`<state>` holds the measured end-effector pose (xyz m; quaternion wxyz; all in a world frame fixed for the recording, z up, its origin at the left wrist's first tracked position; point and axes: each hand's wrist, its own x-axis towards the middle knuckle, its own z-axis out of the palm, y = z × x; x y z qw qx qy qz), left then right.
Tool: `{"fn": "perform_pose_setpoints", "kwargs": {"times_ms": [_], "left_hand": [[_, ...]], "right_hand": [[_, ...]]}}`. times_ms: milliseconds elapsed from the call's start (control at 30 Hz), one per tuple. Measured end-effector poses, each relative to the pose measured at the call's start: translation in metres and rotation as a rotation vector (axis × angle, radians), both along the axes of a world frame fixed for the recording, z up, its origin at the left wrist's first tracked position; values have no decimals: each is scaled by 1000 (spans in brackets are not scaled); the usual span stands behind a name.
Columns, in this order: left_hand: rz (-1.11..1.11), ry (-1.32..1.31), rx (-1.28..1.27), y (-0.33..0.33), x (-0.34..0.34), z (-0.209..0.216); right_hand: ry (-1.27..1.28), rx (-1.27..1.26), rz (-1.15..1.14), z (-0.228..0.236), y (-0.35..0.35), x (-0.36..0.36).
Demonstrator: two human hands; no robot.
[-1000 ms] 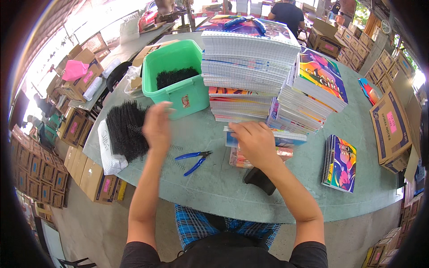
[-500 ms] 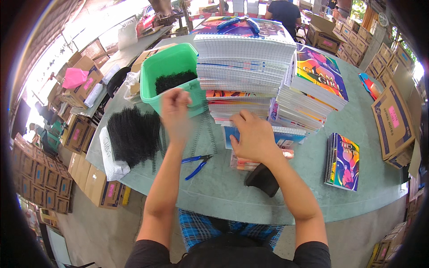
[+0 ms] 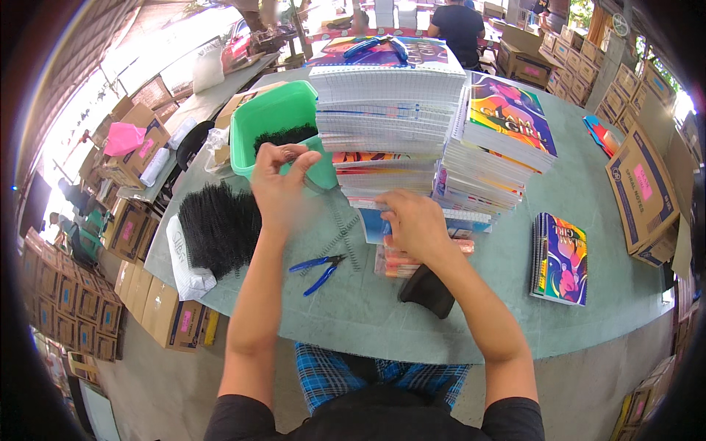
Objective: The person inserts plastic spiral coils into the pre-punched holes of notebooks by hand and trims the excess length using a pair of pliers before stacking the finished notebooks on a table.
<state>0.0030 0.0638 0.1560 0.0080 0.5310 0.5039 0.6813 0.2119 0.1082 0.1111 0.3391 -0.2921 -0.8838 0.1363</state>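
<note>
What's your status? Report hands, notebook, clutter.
Left hand before green bin, grip unclear. Right hand on blue-covered notebook. Loose spiral coils, blue-handled pliers left of it.

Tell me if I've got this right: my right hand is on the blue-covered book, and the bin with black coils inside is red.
Not quite: the head view shows that the bin is green, not red. Your right hand is on the blue-covered book, and black coils are inside the bin.

The blue booklet (image 3: pixel 376 226) looks like glossy paper, the bin (image 3: pixel 276 110) smooth plastic, the tabletop (image 3: pixel 577 184) matt.
</note>
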Motion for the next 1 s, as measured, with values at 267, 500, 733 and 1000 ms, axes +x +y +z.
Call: {"fn": "perform_pose_setpoints", "kwargs": {"times_ms": [267,500,733,1000], "left_hand": [[74,356,-327,1,-6,-17],[-99,311,-486,19,36,-104],[-245,-170,-728,-27,15,-56],[-188,188,-506,-60,28,-48]], "right_hand": [[-257,94,-77,9,-7,4],[-278,104,9,16,-7,-11],[12,405,309,-14,-18,25],[0,250,66,-9,-22,5]]}}
